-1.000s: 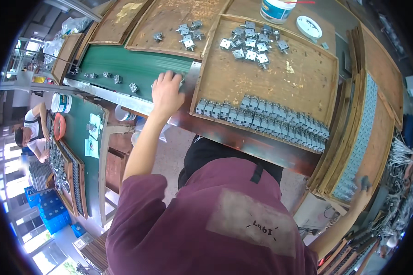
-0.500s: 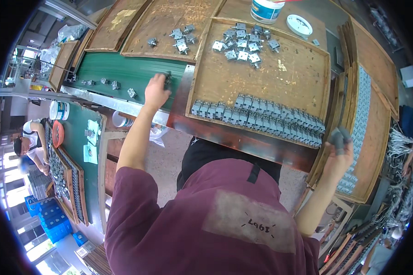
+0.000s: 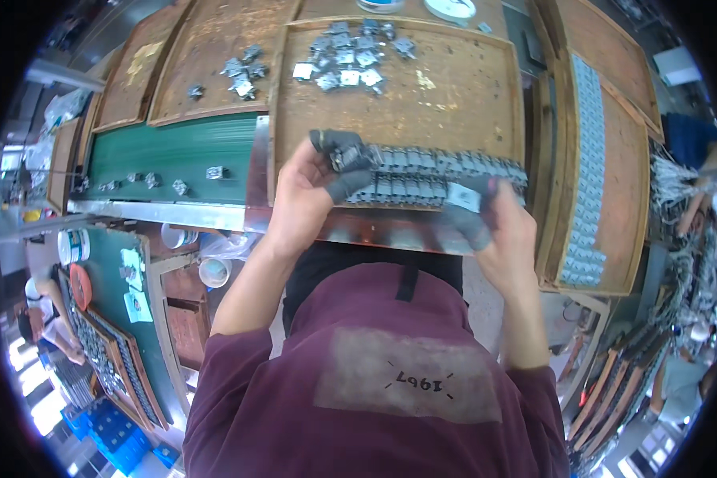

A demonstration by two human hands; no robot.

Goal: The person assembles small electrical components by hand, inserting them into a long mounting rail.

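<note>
Left hand (image 3: 301, 197): grasping metal part (image 3: 346, 157), above wooden tray (image 3: 454, 99)
Right hand (image 3: 502, 231): grasping pale-faced block (image 3: 464, 197), over tray's front
Loose pile (image 3: 346, 56): tray's back

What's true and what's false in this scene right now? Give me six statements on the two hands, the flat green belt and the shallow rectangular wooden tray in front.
1. The left hand holds a small grey metal part, the right hand a small light-grey part. True.
2. The left hand's fingertips are all uncovered. False: at least two wear dark grey finger covers.
3. Small silver metal pieces lie on the flat green belt. True.
4. Both hands rest on the belt. False: both are off it, to its right.
5. A loose silver pile lies toward the far side of the shallow wooden tray. True.
6. Nothing lines the tray's near edge. False: neat rows of grey metal blocks do.
</note>
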